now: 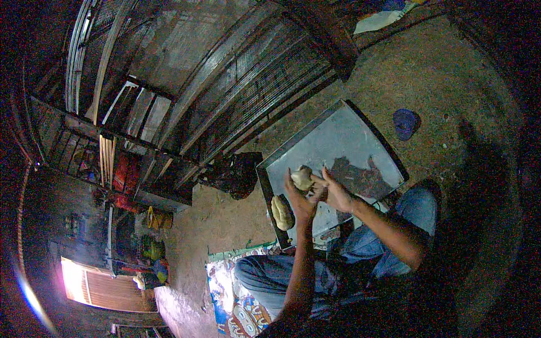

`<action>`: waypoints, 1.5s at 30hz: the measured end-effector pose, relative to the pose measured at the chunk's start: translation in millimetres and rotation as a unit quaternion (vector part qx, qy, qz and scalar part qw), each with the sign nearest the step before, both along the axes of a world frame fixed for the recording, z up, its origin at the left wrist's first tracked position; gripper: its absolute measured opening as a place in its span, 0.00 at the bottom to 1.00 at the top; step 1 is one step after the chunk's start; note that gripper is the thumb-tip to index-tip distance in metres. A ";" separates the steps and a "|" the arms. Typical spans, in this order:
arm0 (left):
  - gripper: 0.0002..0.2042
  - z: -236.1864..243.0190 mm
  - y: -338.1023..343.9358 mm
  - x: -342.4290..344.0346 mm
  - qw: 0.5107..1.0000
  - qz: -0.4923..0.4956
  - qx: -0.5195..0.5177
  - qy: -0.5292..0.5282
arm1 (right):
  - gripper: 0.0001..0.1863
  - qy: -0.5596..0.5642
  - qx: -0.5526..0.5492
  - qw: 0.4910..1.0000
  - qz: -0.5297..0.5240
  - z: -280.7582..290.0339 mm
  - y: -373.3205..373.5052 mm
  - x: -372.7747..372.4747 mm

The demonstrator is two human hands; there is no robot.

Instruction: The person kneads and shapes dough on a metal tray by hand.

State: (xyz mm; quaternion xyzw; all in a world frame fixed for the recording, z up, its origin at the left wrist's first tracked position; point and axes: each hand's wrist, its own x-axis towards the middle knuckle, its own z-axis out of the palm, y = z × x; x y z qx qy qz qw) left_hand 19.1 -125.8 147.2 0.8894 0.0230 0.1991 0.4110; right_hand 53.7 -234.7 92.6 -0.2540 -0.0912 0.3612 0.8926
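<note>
Nearest the camera, the person sits on the floor with legs in blue jeans (360, 248) folded over a patterned mat (236, 298), both forearms reaching forward. The left hand (298, 200) and the right hand (335, 191) meet over the near left corner of a flat grey metal tray (349, 135), and together they are closed round a small pale lump of dough (302, 177), the fingers cupping it from both sides, so it sits just above the left palm and against the right fingertips. By the look of it, the shaping of this piece is in hand; the next move would seem to call for a steady turn or press between the palms, then a bare spot on the tray to lay it. A second, longer dough piece (282, 213) lies by the tray's near left edge, just beside the left wrist. Past the left edge sits a dark bag (239, 172) on the earth floor (439, 73); beyond the far right corner lies a blue sandal (404, 123). Furthest off, slatted wooden racks (225, 84) rise behind.
</note>
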 end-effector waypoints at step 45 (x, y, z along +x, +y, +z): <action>0.25 -1.5 -11.3 -29.5 0.911 -0.203 -0.350 0.084 | 0.15 0.054 0.164 0.975 -0.139 -65.0 -5.0 29.9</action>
